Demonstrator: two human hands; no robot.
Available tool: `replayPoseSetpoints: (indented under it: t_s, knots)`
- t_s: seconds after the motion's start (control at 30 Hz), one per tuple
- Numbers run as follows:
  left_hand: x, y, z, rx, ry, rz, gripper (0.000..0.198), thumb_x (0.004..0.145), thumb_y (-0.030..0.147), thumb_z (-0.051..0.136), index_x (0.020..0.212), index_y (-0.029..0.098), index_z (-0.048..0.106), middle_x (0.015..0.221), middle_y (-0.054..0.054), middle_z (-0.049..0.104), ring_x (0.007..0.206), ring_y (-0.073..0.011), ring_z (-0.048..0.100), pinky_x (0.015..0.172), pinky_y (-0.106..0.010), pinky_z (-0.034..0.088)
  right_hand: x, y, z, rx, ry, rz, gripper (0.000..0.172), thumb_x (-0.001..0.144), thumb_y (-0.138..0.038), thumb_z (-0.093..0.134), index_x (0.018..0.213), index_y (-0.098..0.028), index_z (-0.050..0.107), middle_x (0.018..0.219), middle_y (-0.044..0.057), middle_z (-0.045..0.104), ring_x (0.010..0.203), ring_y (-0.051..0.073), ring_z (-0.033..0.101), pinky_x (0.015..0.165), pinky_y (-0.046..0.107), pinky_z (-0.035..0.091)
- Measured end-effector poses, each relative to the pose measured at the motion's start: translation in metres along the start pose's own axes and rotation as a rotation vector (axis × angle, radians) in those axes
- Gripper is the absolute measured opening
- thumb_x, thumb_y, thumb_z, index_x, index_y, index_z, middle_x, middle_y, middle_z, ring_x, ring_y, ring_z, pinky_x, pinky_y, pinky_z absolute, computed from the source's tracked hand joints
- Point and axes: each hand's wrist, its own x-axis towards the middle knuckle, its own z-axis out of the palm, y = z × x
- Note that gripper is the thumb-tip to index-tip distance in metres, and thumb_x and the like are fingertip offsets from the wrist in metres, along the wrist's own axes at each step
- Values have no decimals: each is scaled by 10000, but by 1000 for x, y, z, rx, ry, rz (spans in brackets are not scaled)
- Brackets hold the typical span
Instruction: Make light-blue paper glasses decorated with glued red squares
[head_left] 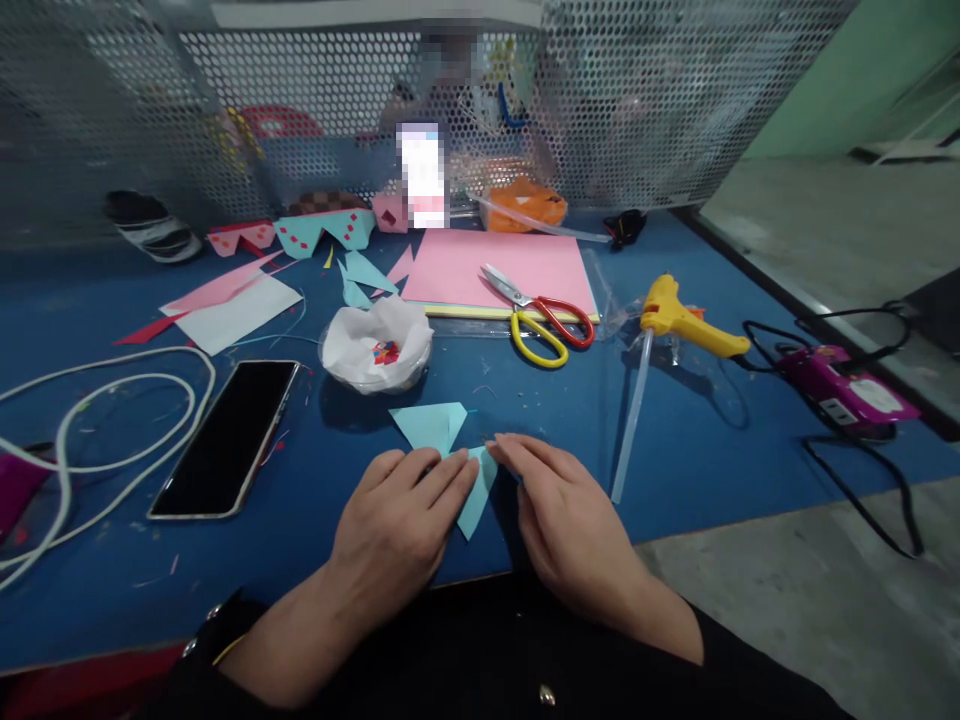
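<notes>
A folded light-blue paper piece (431, 424) lies on the blue table near its front edge, one pointed part reaching toward me. My left hand (401, 510) presses down on it, fingers together over its middle. From the right, my right hand (566, 520) touches the paper's right edge with its fingertips, fingers held together. Just beyond the hands stands a bowl lined with white paper (375, 345), with small red and blue scraps in it. Scissors (536, 315) with red and yellow handles rest on a stack of pink paper (495, 265).
A phone (229, 440) and a white cable (64, 470) lie at the left. On the right are a yellow glue gun (686, 318) with a glue stick and a purple power strip (847, 385). Paper masks (326, 232) stand near the mesh divider (330, 90).
</notes>
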Motion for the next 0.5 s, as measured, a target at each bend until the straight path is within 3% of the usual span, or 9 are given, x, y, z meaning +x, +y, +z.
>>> replayPoseSetpoints:
  t_s: [0.13, 0.27, 0.5]
  knots:
    - [-3, 1, 1, 3, 5, 3, 303, 933, 76, 523, 1190, 88, 683, 1138, -70, 772, 946, -255, 619, 784, -394, 400, 3, -2, 2, -83, -73, -41, 544, 879, -44, 423, 1423, -60, 433, 1373, 167, 628, 1347, 318, 501, 1057, 541, 491]
    - [-5, 1, 2, 0, -15, 14, 316, 941, 80, 500, 1206, 73, 671, 1171, -83, 758, 924, -253, 610, 782, -399, 395, 4, -2, 5, -148, -28, -59, 493, 866, -12, 409, 1349, -33, 509, 1313, 164, 667, 1316, 333, 524, 1077, 560, 459]
    - [-5, 0, 4, -7, -54, 6, 369, 938, 92, 462, 1264, 77, 633, 1156, -102, 741, 955, -260, 598, 796, -399, 394, 2, 0, 2, -5, -55, 54, 509, 845, -27, 417, 1342, -72, 514, 1319, 166, 644, 1316, 282, 517, 1077, 516, 473]
